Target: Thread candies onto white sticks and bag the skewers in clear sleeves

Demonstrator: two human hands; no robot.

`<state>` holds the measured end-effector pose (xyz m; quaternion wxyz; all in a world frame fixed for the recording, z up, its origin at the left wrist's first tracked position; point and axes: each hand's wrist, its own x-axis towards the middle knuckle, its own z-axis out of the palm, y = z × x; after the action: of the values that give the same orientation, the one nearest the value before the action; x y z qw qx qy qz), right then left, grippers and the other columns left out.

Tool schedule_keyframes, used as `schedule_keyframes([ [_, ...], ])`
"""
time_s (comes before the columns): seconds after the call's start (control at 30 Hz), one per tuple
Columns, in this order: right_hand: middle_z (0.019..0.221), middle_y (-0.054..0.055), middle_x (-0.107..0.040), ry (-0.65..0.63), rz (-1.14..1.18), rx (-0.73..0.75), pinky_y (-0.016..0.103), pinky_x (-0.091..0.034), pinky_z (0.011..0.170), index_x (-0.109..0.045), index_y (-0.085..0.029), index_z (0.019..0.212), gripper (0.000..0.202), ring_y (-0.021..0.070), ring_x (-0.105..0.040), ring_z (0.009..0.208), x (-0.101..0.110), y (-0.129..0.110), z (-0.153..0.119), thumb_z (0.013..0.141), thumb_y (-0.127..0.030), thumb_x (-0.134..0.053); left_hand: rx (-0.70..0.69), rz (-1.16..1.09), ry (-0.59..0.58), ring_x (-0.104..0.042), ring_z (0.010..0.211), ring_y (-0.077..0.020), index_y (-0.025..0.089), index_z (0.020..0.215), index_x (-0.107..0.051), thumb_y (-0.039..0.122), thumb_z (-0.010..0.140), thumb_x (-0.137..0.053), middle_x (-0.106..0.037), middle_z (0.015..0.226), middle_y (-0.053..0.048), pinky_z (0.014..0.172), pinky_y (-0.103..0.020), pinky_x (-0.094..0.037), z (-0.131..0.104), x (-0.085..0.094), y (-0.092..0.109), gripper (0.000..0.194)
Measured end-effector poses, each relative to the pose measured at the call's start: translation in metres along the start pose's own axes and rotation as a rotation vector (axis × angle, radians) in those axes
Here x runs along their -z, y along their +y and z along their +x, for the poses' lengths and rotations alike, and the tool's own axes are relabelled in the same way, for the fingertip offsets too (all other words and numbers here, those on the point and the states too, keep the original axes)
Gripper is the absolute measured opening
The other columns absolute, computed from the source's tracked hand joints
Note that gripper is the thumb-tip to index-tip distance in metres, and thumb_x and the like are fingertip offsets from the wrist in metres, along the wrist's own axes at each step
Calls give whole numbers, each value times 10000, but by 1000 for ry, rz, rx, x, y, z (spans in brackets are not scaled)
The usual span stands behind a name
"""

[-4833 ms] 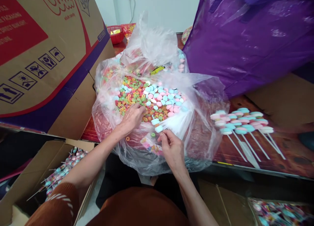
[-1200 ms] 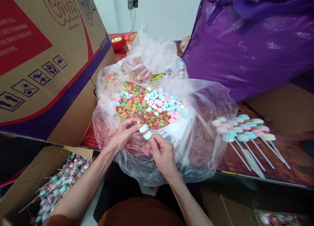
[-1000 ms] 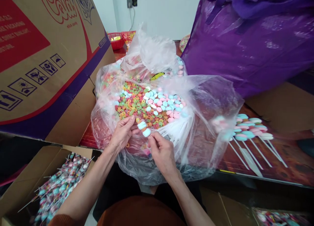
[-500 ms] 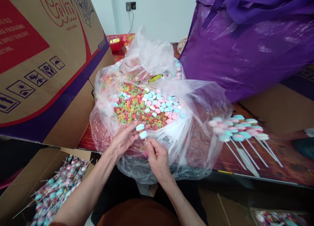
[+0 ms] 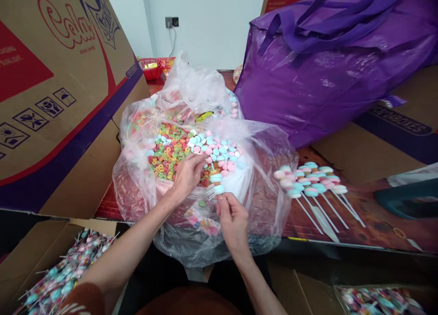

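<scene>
My right hand (image 5: 234, 219) pinches the lower end of a candy skewer (image 5: 216, 178). Blue-and-white marshmallows with an orange gummy ring between them are threaded on it, and its bare tip points up. Just left of the skewer, my left hand (image 5: 190, 173) is over the candy with fingers pressed together. Whatever its fingertips hold is too small to make out. Beneath lie many coloured gummy rings (image 5: 167, 148) and a heap of pink, blue and white marshmallows (image 5: 222, 151), both in an open clear plastic bag (image 5: 273, 146).
Several finished marshmallow skewers (image 5: 316, 183) lie on the table at right, near a teal object (image 5: 407, 196). A large carton (image 5: 78, 105) stands left and a purple bag (image 5: 301, 87) back right. An open box of wrapped sticks (image 5: 68, 269) sits low left; a red basket (image 5: 150, 71) is behind.
My left hand has left the skewer and moved right and up over the candy. The skewer, in my right hand, now stands more upright. The view has shifted slightly.
</scene>
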<state>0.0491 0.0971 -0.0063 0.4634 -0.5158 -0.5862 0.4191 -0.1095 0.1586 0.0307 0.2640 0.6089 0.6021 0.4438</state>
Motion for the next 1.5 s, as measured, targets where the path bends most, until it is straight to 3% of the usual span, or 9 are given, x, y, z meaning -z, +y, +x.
schedule_keyframes([
  [0.1,565,-51,-421,30,45,-31,233,-316,520,-441,-214,635,363,112,-400,538,4,2,-2,942,-400,-494,-233,543,-144,-582,1041,-263,242,1149,-690,170,923,-489,-621,1183,-115,791,-350,-493,26,-8,2,311],
  [0.23,562,-53,-414,26,60,-41,235,-308,510,-461,-211,643,359,111,-387,530,2,2,-3,944,-405,-493,-223,854,-170,-563,1048,-299,189,1108,-668,112,911,-460,-611,1131,-169,720,-353,-478,40,-24,9,297],
  [0.3,557,-55,-407,27,69,-43,236,-305,507,-458,-212,639,361,110,-380,523,2,2,-3,943,-403,-493,-204,826,-163,-579,1028,-289,185,1072,-677,98,902,-460,-625,1089,-157,728,-348,-474,40,-27,11,289],
  [0.4,562,-54,-418,26,97,-46,236,-315,514,-469,-210,649,352,111,-392,529,3,2,-3,943,-402,-492,-142,566,-94,-614,906,-244,190,1067,-687,135,870,-519,-652,997,-107,739,-331,-470,36,-16,9,264],
  [0.57,569,-52,-430,11,78,-44,234,-328,533,-481,-205,659,351,112,-404,542,3,5,-3,945,-407,-506,230,-59,-117,-544,536,-136,167,950,-650,269,820,-577,-606,647,11,559,-248,-408,15,23,-6,180],
  [0.63,574,-51,-428,18,68,-36,234,-333,541,-477,-204,656,359,112,-407,549,2,6,-4,948,-411,-509,262,-7,-108,-522,516,-130,173,883,-648,265,793,-594,-588,602,25,548,-241,-390,3,37,-11,139],
  [0.83,575,-51,-434,15,60,-30,229,-321,520,-517,-197,681,350,109,-401,538,0,7,-5,948,-424,-513,38,445,-16,-584,670,-180,193,843,-732,256,831,-598,-697,741,-41,682,-285,-437,-10,57,-19,149],
  [1.07,579,-49,-445,8,42,-14,229,-330,523,-541,-195,698,334,110,-409,540,0,9,-6,949,-414,-518,-170,419,63,-659,919,-213,211,1012,-745,239,871,-558,-730,1025,-80,843,-317,-507,-18,61,-25,236],
  [1.5,588,-49,-465,2,-14,19,229,-360,543,-579,-190,740,310,111,-436,542,-1,9,-8,958,-401,-513,-284,506,-192,-591,1051,-206,222,1040,-673,230,974,-460,-645,1094,-82,972,-335,-474,-26,62,-52,223],
])
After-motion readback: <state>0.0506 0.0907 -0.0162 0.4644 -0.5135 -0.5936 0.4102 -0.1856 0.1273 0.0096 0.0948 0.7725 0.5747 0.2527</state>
